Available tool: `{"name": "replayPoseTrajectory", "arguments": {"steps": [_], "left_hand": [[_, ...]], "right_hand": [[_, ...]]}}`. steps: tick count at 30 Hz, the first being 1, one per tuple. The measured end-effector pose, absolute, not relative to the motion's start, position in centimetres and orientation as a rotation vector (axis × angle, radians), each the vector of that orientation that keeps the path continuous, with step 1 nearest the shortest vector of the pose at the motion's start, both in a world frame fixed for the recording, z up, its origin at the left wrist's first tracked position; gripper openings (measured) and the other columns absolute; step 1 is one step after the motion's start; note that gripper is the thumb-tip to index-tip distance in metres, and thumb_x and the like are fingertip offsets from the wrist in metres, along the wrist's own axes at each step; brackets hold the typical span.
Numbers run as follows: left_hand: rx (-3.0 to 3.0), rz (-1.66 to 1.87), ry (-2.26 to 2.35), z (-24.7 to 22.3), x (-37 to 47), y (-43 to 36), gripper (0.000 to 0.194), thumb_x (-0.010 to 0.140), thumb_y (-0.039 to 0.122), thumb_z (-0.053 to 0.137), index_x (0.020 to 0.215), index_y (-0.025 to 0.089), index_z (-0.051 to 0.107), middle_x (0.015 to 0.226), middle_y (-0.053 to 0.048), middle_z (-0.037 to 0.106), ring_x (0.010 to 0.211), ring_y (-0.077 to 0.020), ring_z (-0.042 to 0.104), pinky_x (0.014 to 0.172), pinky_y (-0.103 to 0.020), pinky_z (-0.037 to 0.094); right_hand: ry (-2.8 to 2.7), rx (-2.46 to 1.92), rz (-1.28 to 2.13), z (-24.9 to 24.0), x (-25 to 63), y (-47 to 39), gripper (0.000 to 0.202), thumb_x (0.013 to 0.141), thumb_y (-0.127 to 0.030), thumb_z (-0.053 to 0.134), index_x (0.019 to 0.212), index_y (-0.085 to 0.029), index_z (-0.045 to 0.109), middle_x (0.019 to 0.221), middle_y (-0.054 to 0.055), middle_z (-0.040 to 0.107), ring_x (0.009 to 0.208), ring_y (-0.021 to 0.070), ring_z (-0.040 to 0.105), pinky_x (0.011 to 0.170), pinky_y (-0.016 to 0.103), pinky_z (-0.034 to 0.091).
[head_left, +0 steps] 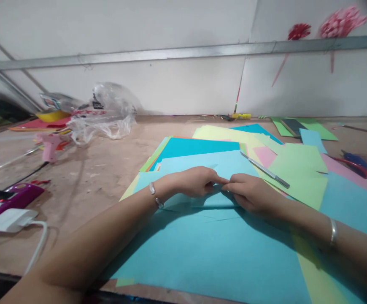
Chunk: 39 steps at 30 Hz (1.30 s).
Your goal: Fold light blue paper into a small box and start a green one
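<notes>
A folded piece of light blue paper point(214, 201) lies under my two hands, on top of a large light blue sheet point(209, 253). My left hand point(198, 181) has its index finger reaching along the fold and its other fingers curled in at the paper. Meeting that fingertip, my right hand point(249, 191) has its fingers pressed together on the paper's right part. Both thumbs are partly hidden. A slim silver craft knife point(265, 169) rests just beyond my right hand, on the coloured sheets.
Green paper point(303, 169) and dark blue paper point(199, 147) overlap behind my hands. At left are a pink glue gun point(49, 145), a purple power strip point(12, 202) with a white charger point(11, 220), and a plastic bag point(107, 112). Blue-handled pliers point(363, 164) lie at right.
</notes>
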<state>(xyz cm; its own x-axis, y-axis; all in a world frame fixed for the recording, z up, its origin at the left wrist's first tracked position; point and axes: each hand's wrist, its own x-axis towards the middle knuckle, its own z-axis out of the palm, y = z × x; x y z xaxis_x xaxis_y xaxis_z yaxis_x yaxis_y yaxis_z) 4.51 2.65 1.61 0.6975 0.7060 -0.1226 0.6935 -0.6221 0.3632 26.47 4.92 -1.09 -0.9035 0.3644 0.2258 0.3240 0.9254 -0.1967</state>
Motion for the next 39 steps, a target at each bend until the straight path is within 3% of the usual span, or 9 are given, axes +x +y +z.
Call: {"name": "replayPoseTrajectory", "arguments": {"steps": [9,20,25,31,35,39], "left_hand": [[2.501,0.015,1.137,1.5,4.5,3.0,0.056,0.080,0.010,0.051,0.134,0.025,0.058,0.093,-0.004,0.070,0.077,-0.0161,0.057,0.070,-0.025,0.040],[2.564,-0.125,1.175,2.2,4.9,2.4,0.060,0.086,0.012,0.046,0.145,0.024,0.046,0.099,-0.006,0.067,0.085,-0.0188,0.059,0.074,-0.026,0.043],[2.570,-0.152,1.141,2.3,4.7,2.4,0.058,0.091,0.037,0.061,0.144,0.022,0.045,0.093,-0.005,0.063,0.083,-0.0198,0.057,0.072,-0.026,0.042],[2.569,-0.180,1.162,2.4,4.7,2.4,0.066,0.087,0.044,0.068,0.145,0.023,0.044,0.091,-0.004,0.061,0.079,-0.0176,0.055,0.068,-0.024,0.039],[2.559,-0.184,1.165,2.3,4.8,2.5,0.070,0.086,0.046,0.068,0.146,0.021,0.041,0.096,-0.006,0.062,0.082,-0.0182,0.055,0.069,-0.024,0.040],[2.556,-0.194,1.176,2.5,4.8,2.5,0.070,0.086,0.045,0.069,0.146,0.022,0.042,0.097,-0.007,0.063,0.084,-0.0193,0.056,0.071,-0.025,0.041]], "right_hand": [[-2.966,-0.870,0.168,0.0,25.3,4.2,0.039,0.092,-0.011,0.036,0.115,-0.016,0.068,0.098,0.013,0.069,0.080,0.0213,0.058,0.066,0.029,0.036],[-3.092,-0.456,0.279,0.8,27.0,3.6,0.045,0.084,-0.006,0.047,0.118,-0.024,0.071,0.085,0.008,0.066,0.072,0.0175,0.057,0.061,0.026,0.035],[-3.103,-0.424,0.333,1.1,27.0,3.2,0.048,0.083,-0.004,0.048,0.120,-0.025,0.071,0.083,0.007,0.065,0.070,0.0163,0.056,0.059,0.026,0.034],[-3.197,-0.372,-0.010,2.1,27.3,3.1,0.046,0.081,-0.007,0.054,0.120,-0.027,0.070,0.073,0.005,0.062,0.060,0.0150,0.050,0.053,0.028,0.020],[-3.228,-0.401,-0.269,2.2,27.9,1.8,0.035,0.074,-0.005,0.060,0.104,-0.019,0.072,0.064,0.004,0.060,0.054,0.0155,0.049,0.051,0.031,0.015],[-3.108,-0.573,-0.566,0.2,28.2,-1.0,0.025,0.077,-0.003,0.056,0.092,-0.014,0.073,0.056,0.005,0.060,0.049,0.0163,0.049,0.048,0.032,0.014]]}}
